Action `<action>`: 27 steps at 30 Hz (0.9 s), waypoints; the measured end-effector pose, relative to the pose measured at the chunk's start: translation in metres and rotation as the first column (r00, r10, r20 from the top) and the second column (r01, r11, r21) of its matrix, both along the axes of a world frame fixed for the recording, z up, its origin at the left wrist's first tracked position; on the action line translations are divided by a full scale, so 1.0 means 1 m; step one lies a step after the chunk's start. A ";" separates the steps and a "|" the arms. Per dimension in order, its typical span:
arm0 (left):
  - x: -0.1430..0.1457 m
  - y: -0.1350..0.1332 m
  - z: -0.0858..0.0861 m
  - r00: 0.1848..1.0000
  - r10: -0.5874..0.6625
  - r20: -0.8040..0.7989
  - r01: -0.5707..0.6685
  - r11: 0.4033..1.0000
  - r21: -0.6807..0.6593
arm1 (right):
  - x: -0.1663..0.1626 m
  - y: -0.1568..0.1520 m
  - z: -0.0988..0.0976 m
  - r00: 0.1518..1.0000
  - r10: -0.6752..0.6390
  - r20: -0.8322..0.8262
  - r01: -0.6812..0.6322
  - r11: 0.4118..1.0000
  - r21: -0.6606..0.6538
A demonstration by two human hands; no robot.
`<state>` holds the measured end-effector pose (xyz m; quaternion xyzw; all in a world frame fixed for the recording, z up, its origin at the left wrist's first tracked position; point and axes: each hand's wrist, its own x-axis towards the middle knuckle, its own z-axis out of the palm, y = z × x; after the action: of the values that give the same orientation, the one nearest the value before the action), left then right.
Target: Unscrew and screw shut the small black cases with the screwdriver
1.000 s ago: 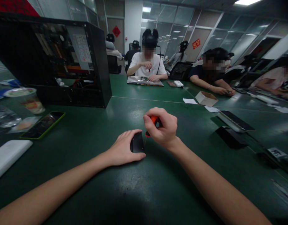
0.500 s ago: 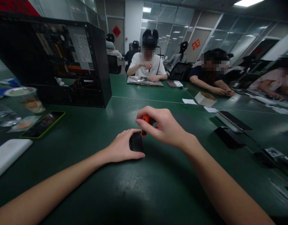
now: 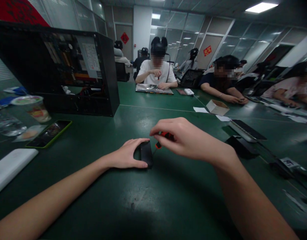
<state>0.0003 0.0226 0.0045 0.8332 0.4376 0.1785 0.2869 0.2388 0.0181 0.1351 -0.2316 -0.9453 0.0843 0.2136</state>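
Note:
On the green table, a small black rectangular box sits between the thumb and fingers of my left hand. Its kind does not show clearly. My right hand is closed around a screwdriver with a red and black handle. The tool slants down to the left, and its thin shaft reaches the right side of the black box. Whether the tip touches it I cannot tell. My palm and fingers hide most of the handle.
An opened black computer case stands at the back left. Before it are a plastic cup, a phone and a white device. A cardboard box and a tablet-like device lie right. A person works opposite.
My right hand has moved right and the screwdriver has tilted from nearly upright to slanting. More of the black box shows; my left hand has shifted slightly left.

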 end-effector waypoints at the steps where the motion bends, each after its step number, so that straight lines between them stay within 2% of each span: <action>1: -0.001 0.000 0.002 1.000 -0.001 0.001 0.001 1.000 -0.012 | 0.000 0.000 0.000 1.000 0.007 0.001 -0.007 1.000 0.000; 5: 0.000 -0.003 0.007 1.000 0.022 0.021 -0.022 0.999 -0.025 | 0.001 0.001 0.000 1.000 0.004 0.030 -0.003 0.999 -0.032; 9: 0.002 -0.004 0.007 0.999 0.036 0.017 -0.036 0.999 -0.022 | 0.003 0.002 0.000 0.996 -0.076 0.048 0.075 0.997 0.017; 14: 0.002 -0.004 0.006 0.999 0.049 0.011 -0.049 0.999 0.004 | 0.005 0.000 0.001 0.996 -0.042 0.073 0.042 0.999 -0.006; 19: 0.005 -0.002 -0.005 0.998 0.049 0.031 -0.051 0.996 0.076 | 0.004 -0.005 0.005 0.987 -0.110 0.115 0.114 0.993 -0.024; 24: 0.004 0.002 -0.020 0.998 0.026 0.058 -0.035 0.985 0.167 | 0.003 -0.011 0.010 0.990 0.008 0.139 0.008 0.993 -0.117; 27: -0.003 0.008 -0.023 0.999 -0.027 0.043 0.019 0.981 0.193 | 0.003 -0.011 0.010 0.978 -0.095 0.187 0.108 0.992 -0.059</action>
<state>-0.0024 0.0308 -0.0188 0.8578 0.4020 0.2357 0.2167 0.2413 0.0068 0.1450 -0.2934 -0.9445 0.0839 0.1215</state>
